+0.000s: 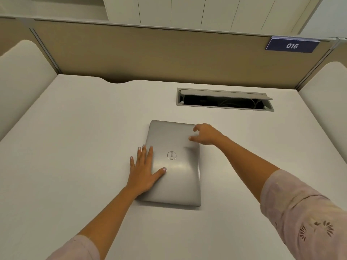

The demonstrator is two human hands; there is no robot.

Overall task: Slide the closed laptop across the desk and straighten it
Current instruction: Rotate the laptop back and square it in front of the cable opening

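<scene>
laptop (175, 164): closed, silver, flat on white desk (75, 147), under both hands | left hand (143, 170): spread flat, palm pressing its left edge | right hand (205, 134): fingers curled over far right corner, closure unclear | cable hatch (224, 99): open, beyond right hand

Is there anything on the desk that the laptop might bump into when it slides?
Nothing visible does. Both hands already touch the laptop, and the desk around it is bare. Only the open cable hatch lies beyond it.
</scene>
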